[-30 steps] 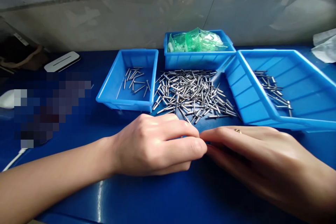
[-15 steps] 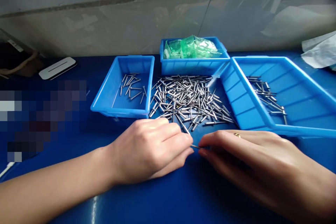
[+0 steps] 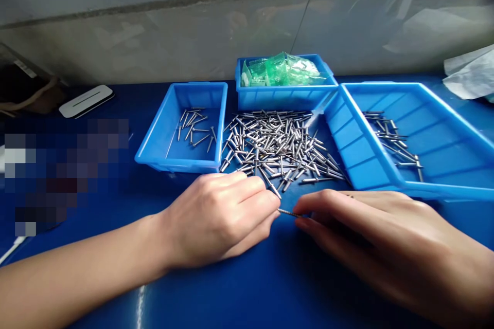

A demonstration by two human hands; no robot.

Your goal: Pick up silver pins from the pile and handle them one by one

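Observation:
A thin threaded screw (image 3: 288, 213) spans the small gap between my hands, low over the blue table. My left hand (image 3: 227, 216) is closed, its fingertips at the screw's left end, which they hide. At the other end my right hand (image 3: 370, 236) pinches the tip between thumb and forefinger. Just beyond the hands lies a heap of metal blind rivets (image 3: 278, 144). One rivet (image 3: 270, 182) at the near edge of this heap points toward my left fingers.
Left of the heap stands a blue bin (image 3: 181, 164) with several screws inside. On the right, a larger blue bin (image 3: 443, 139) holds some rivets. Behind, another blue bin (image 3: 285, 97) contains green plastic bags (image 3: 281, 69). A white device (image 3: 87, 101) lies at the back left.
My hands have drawn slightly apart, the left one shifting a little left. More of the screw shows between them. The bins and the heap look the same.

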